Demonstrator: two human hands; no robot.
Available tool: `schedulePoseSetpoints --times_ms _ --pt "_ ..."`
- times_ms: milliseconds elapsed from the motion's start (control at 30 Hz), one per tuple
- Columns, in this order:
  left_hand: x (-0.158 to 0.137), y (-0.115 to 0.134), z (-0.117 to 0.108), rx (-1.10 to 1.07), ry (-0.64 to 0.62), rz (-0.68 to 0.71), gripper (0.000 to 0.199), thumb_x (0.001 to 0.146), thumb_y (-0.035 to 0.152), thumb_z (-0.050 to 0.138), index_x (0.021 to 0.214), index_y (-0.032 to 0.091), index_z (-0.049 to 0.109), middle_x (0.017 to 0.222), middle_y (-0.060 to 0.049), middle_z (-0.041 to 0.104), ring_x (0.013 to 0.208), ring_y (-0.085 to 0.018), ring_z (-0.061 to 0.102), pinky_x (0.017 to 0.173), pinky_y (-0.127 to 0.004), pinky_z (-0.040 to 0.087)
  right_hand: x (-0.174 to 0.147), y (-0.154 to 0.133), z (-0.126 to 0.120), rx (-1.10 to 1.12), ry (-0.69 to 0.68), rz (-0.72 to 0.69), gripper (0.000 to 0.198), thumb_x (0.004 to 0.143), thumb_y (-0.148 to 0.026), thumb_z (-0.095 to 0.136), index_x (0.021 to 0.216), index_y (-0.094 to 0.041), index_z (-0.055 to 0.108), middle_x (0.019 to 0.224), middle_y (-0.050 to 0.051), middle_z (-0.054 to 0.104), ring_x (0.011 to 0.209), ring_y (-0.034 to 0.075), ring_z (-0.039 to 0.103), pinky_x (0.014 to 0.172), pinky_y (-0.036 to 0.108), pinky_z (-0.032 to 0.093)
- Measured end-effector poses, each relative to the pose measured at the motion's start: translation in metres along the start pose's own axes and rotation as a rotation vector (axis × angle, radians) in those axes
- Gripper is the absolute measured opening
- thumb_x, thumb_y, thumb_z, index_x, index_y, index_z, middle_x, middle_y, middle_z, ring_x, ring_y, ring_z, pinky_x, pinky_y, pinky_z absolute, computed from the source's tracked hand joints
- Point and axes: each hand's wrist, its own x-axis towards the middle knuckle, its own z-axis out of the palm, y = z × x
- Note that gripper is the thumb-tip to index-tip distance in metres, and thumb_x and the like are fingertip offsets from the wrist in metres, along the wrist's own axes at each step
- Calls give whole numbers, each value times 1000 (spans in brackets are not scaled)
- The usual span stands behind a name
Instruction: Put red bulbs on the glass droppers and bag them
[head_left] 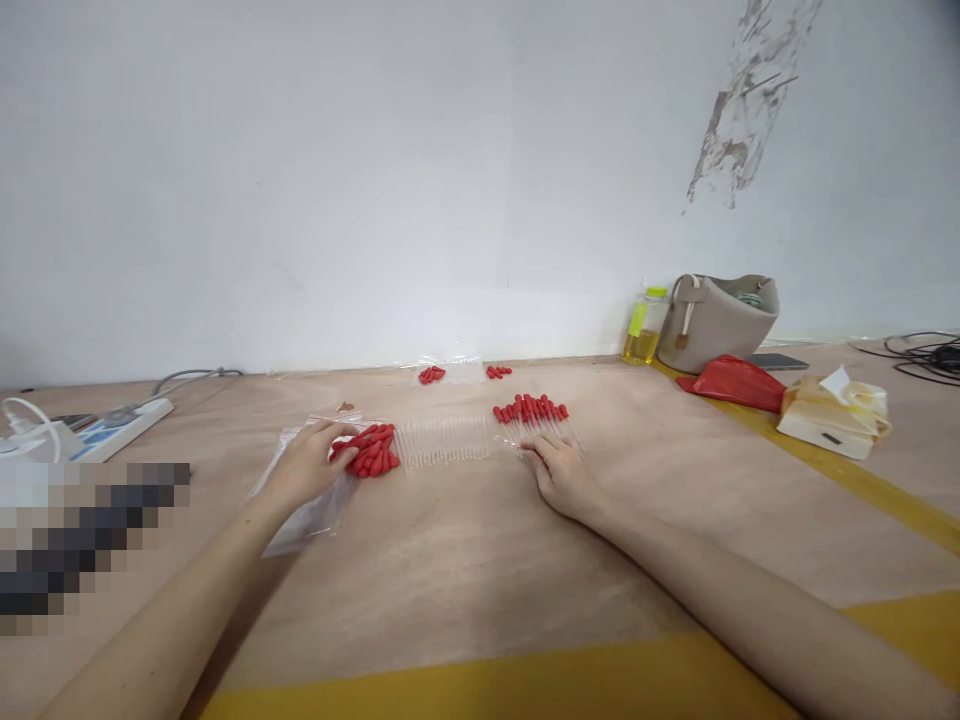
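Observation:
My left hand (307, 462) rests on a clear plastic bag (300, 520), its fingertips touching a pile of red rubber bulbs (373, 452). A row of clear glass tubes (444, 440) lies between my hands. My right hand (561, 470) lies flat, fingers spread, touching the lower ends of a row of droppers fitted with red bulbs (531, 410). Neither hand visibly grips anything. Farther back, a few loose red bulbs (431, 375) lie by a second clear bag near the wall.
A white power strip (124, 425) with cables sits at the left. At the right stand a yellow bottle (645, 328), a beige bag (720, 320), a red pouch (731, 382), a phone and a tissue pack (832, 415). Yellow tape (862, 480) crosses the wooden surface.

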Motion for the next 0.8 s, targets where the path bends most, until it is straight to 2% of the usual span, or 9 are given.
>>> schedulePoseSetpoints --times_ms 67,133,367,467,533,600,700,800 --pt "-1 -17 0 2 -47 -57 26 75 39 48 88 19 58 93 -6 61 87 -24 55 76 -33 42 -1 -1 0 -1 -6 -14 22 86 -17 36 93 -18 56 90 6 62 80 15 55 76 29 32" --pt "-1 -23 0 6 -66 -90 29 75 44 47 84 19 58 89 -5 61 83 -23 56 70 -30 42 -2 0 1 -6 -22 -29 21 86 -17 36 93 -18 56 90 6 62 80 15 55 77 30 30" --pt "-1 -17 0 78 -101 -121 28 72 46 51 72 20 59 81 -5 60 78 -23 56 64 -30 41 -4 0 0 -19 -41 -39 21 86 -16 36 93 -18 56 90 6 62 80 15 55 77 30 29" --pt "0 -12 -5 75 -31 -124 24 73 42 50 71 19 57 80 -5 60 78 -23 56 65 -30 41 -4 -1 -1 -21 -30 -45 21 85 -16 36 93 -18 56 88 5 62 78 14 55 77 30 30" --pt "-1 2 -11 30 74 -117 21 74 39 50 75 19 55 81 -4 60 78 -22 56 64 -29 41 -4 -2 -1 -14 -20 -44 20 85 -16 36 91 -18 55 88 5 61 78 14 55 77 30 30" --pt "-4 27 -13 -88 154 -56 19 75 37 51 79 19 53 81 -3 59 74 -19 56 63 -27 42 -4 -1 0 7 -16 -37 18 85 -16 37 90 -17 54 88 5 61 79 15 54 76 30 31" --pt "-14 73 -3 -312 41 75 15 80 34 48 79 18 51 75 -1 59 66 -15 56 60 -24 42 -3 0 2 65 -16 -34 15 83 -16 39 88 -17 53 86 6 59 80 16 53 75 29 34" --pt "-25 109 16 -398 -62 173 13 82 30 47 83 18 52 76 -1 60 66 -14 55 59 -24 43 -4 1 2 133 -18 -47 12 82 -16 39 87 -17 51 82 5 57 77 16 52 71 27 37"
